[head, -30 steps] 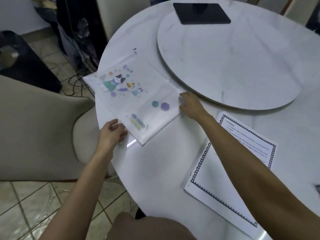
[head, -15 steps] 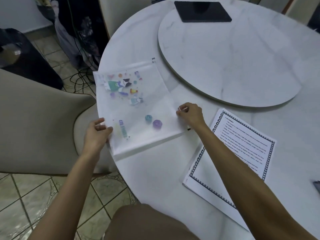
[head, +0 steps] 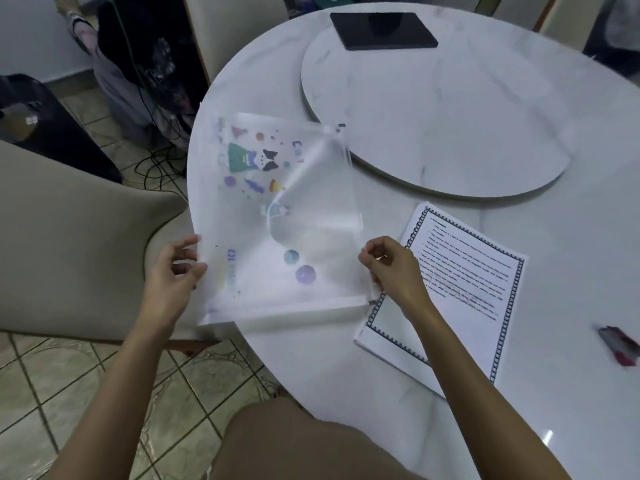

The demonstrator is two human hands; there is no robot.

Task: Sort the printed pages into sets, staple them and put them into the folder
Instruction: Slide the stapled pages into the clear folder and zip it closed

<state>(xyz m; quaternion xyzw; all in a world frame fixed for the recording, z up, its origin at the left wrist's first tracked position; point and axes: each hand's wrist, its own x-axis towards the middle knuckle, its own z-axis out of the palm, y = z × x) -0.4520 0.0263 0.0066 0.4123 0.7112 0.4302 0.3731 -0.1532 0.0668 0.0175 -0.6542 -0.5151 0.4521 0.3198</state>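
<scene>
A translucent plastic folder [head: 277,220] printed with small coloured cartoon figures is lifted off the white marble table [head: 571,237], over its left edge. My left hand [head: 176,271] pinches the folder's near left edge. My right hand [head: 391,268] pinches its near right corner, where a flap bends up. A stack of printed pages [head: 457,296] with a dark patterned border lies flat on the table just right of my right hand. At the far right edge lies a blurred red and grey object [head: 620,344], possibly the stapler.
A round marble turntable [head: 433,109] fills the table's middle, with a black flat slab [head: 382,31] at its far side. A beige upholstered chair [head: 69,237] stands left of the table. Dark bags and cables [head: 145,84] lie on the tiled floor.
The folder has been pulled toward me and lifted from lying flat on the table. Both hands came nearer with it and now grip its near edge.
</scene>
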